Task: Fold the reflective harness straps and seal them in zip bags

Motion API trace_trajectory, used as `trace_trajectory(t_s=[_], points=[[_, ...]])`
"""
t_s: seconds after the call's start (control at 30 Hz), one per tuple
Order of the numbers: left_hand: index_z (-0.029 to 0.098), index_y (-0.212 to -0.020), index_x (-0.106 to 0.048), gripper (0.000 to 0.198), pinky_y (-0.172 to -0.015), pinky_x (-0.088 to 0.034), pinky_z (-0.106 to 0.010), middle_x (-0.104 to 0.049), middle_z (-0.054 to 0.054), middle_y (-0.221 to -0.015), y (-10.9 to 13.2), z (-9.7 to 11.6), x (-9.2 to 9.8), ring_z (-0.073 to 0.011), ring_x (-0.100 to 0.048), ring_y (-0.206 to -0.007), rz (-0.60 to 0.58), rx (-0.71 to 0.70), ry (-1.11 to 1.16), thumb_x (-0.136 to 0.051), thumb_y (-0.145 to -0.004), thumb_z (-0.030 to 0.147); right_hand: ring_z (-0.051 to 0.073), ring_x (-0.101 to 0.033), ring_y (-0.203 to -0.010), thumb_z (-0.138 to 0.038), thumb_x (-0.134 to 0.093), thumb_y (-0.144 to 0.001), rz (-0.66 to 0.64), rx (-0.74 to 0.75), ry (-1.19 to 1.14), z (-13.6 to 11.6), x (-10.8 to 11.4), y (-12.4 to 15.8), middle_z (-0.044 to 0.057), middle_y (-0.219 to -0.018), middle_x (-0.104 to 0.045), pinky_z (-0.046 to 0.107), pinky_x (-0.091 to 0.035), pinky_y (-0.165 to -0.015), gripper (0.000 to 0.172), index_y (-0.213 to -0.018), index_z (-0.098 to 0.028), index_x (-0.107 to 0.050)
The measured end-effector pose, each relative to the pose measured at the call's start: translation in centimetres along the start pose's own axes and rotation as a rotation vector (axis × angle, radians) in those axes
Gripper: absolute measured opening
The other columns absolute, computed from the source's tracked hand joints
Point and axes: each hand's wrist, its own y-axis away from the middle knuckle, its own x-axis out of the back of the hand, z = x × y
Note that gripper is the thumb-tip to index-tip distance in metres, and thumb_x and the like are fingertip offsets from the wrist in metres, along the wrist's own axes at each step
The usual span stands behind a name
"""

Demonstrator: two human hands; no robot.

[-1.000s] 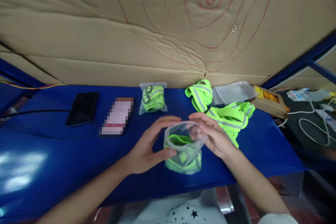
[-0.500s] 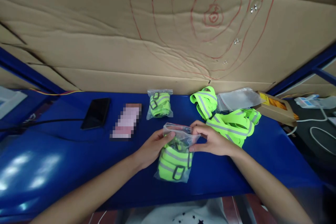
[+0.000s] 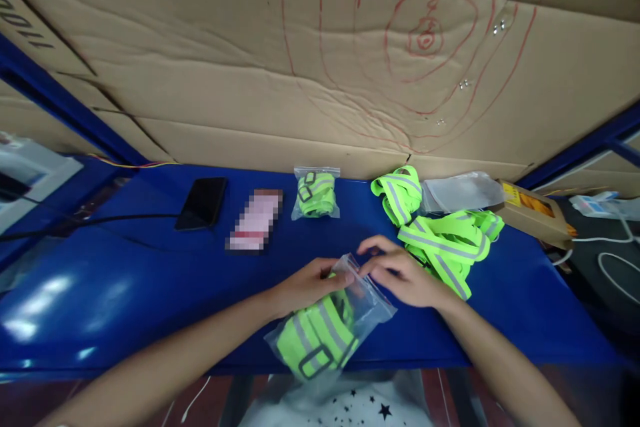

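Observation:
A clear zip-lock bag (image 3: 371,295) is tilted at the front of the table, its mouth toward the upper right. Inside lies a rolled fluorescent yellow-green reflective strap (image 3: 320,330) with grey stripes and black buckles. My left hand (image 3: 313,283) is closed on the bag's upper left side, thumb on the front. At the mouth's upper corner, my right hand (image 3: 400,273) pinches the edge with curled fingers, one finger lifted off; the exact contact is partly hidden. Behind, a second bagged reflective strap (image 3: 317,195) lies on the table. Loose reflective straps (image 3: 445,240) are heaped beyond my right hand.
On the blue table (image 3: 125,280) are a black phone (image 3: 201,203) with a cable and a blurred-out phone-shaped object (image 3: 255,220). Clear plastic bags (image 3: 463,191) and a cardboard box (image 3: 535,210) sit at the back right. A marked cardboard sheet (image 3: 225,93) stands behind.
The bag has tilted, its mouth swinging right and its bottom moving left and nearer me. My right hand has shifted from the mouth's right side to its upper corner. The view has turned slightly left.

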Motion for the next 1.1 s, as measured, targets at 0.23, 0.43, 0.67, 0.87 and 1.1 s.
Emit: trace_trajectory(t_s=[0.23, 0.43, 0.67, 0.87, 1.1], points=[[0.017, -0.106, -0.077, 0.036, -0.094, -0.053, -0.035, -0.08, -0.008, -0.101, 0.0, -0.5, 0.2, -0.0237, -0.073, -0.097, -0.06, -0.001, -0.021, -0.07, -0.091, 0.048, 0.017, -0.063, -0.117, -0.027, -0.044, -0.107, 0.15, -0.051, -0.092, -0.1, -2.1, 0.3, 0.013, -0.151, -0.048, 0.038, -0.052, -0.107, 0.044, -0.15, -0.027, -0.048], [0.018, -0.103, -0.078, 0.033, -0.085, -0.053, -0.03, -0.079, -0.007, -0.099, 0.3, 0.0, 0.2, -0.0217, -0.071, -0.091, -0.039, -0.004, -0.13, -0.068, -0.092, 0.047, 0.015, -0.065, -0.093, -0.035, -0.063, -0.098, 0.186, -0.111, -0.172, 0.3, -2.3, 0.3, 0.008, -0.115, -0.066, 0.032, -0.057, -0.084, 0.035, -0.131, -0.022, -0.064], [0.017, -0.106, -0.079, 0.035, -0.089, -0.054, -0.033, -0.079, -0.008, -0.098, 0.3, 0.1, 0.0, -0.0237, -0.072, -0.094, -0.001, -0.019, -0.009, -0.069, -0.091, 0.047, 0.012, -0.066, -0.074, -0.04, -0.08, -0.083, -0.034, -0.463, -0.426, 0.5, -4.5, 0.5, 0.003, -0.101, -0.068, 0.025, -0.053, -0.062, 0.056, -0.129, -0.02, -0.055], [0.016, -0.098, -0.076, 0.039, -0.083, -0.056, -0.033, -0.079, -0.006, -0.089, 0.1, -0.1, -0.3, -0.0233, -0.074, -0.086, 0.139, 0.092, 0.055, -0.067, -0.091, 0.054, 0.008, -0.055, -0.054, -0.048, -0.076, -0.085, -0.031, -0.538, -0.508, 1.2, -3.7, 0.5, -0.008, -0.066, -0.056, 0.02, -0.041, -0.051, 0.049, -0.12, -0.018, -0.061], [0.018, -0.086, -0.068, 0.039, -0.062, -0.046, -0.023, -0.066, 0.001, -0.073, 0.0, 0.4, -0.1, -0.0145, -0.059, -0.065, 0.378, 0.017, -0.095, -0.059, -0.094, 0.055, 0.007, -0.049, -0.06, -0.058, -0.078, -0.079, 0.009, -0.603, -0.573, 1.1, -3.2, 0.1, -0.004, -0.069, -0.058, 0.021, -0.038, -0.056, 0.047, -0.087, -0.015, -0.064]])
